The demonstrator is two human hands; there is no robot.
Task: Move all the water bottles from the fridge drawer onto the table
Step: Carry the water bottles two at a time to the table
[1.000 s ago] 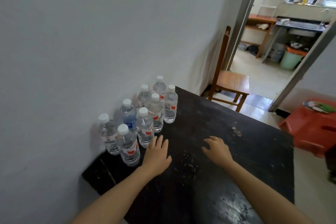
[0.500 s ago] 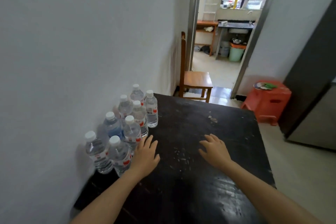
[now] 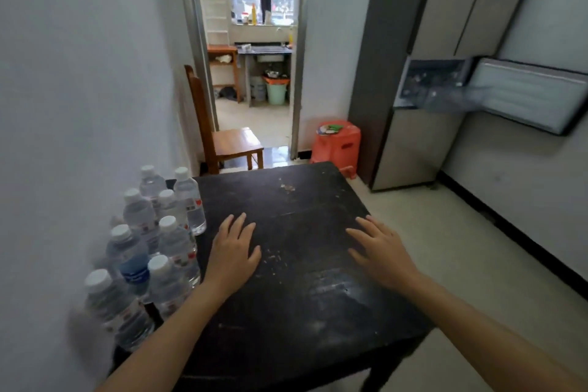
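Several clear water bottles (image 3: 173, 245) with white caps stand grouped along the left edge of the dark table (image 3: 305, 302), against the wall. My left hand (image 3: 234, 250) hovers flat over the table just right of the bottles, fingers straight, holding nothing. My right hand (image 3: 380, 251) is spread over the table's right side, also holding nothing. At the upper right the grey fridge (image 3: 413, 143) has its drawer (image 3: 525, 95) pulled out; what is inside is blurred.
A wooden chair (image 3: 229, 140) stands beyond the table's far edge by the doorway. A red plastic stool (image 3: 337, 143) sits between the table and the fridge. Pale floor runs along the right toward the fridge.
The view has swung right, bringing the fridge and its pulled-out drawer into sight. Both hands have shifted rightward over the table, and the left hand now sits farther from the bottles.
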